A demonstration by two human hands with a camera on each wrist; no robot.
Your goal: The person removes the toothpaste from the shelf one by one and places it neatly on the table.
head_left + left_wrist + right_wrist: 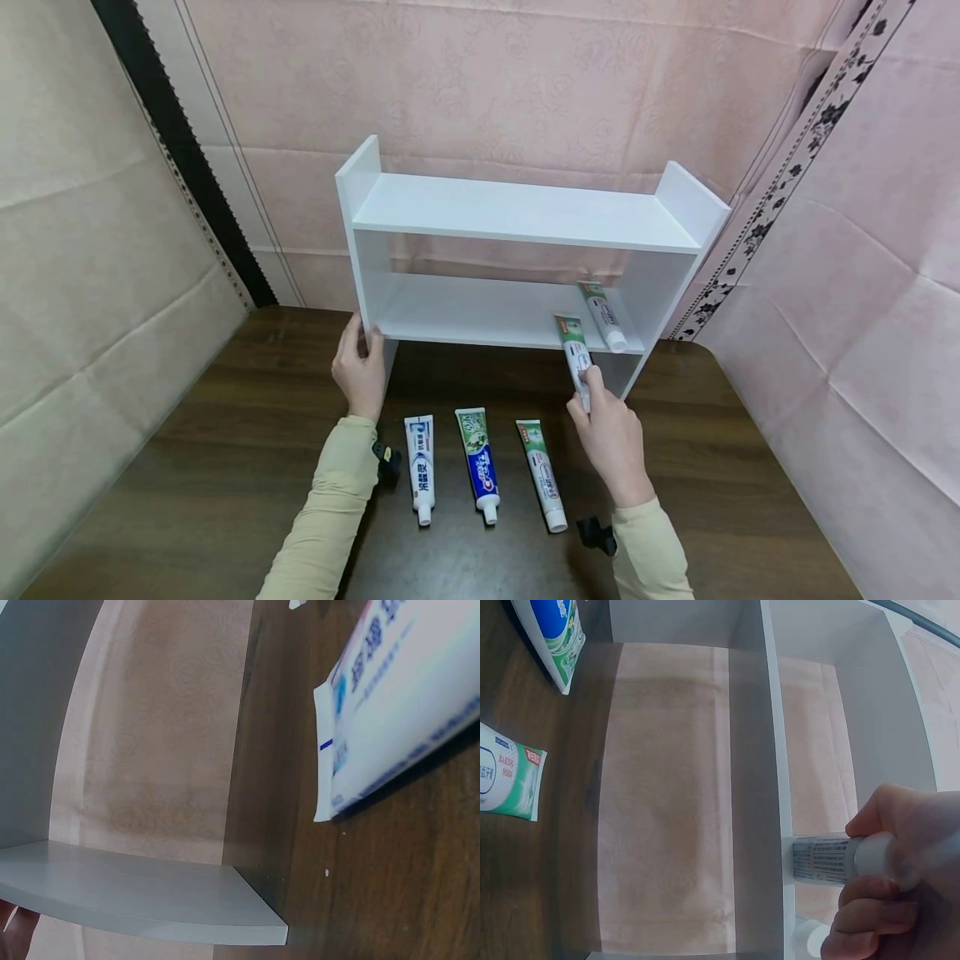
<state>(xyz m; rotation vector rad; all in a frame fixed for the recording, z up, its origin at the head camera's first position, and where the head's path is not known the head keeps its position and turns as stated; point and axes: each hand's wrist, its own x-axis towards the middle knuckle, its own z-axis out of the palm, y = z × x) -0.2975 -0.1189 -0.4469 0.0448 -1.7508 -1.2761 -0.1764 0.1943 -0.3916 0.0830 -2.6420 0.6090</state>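
Note:
A white two-tier shelf (480, 293) stands on the table. My left hand (360, 367) grips its left side panel near the bottom; in the left wrist view only a bit of that hand (16, 934) shows past the panel. My right hand (611, 433) holds a green and white toothpaste tube (573, 343) by its cap end, the tube's flat end over the front edge of the lower tier. The right wrist view shows thumb and fingers pinching the white cap (874, 856). Just right of it, a similar toothpaste tube (602, 317) lies on the lower tier, cap forward.
On the brown table (187, 467), in front of the shelf, lie a white and blue tube (421, 467), a green and blue tube (478, 462) and a green and white tube (542, 473). Pinkish cloth (525, 83) hangs behind and at both sides.

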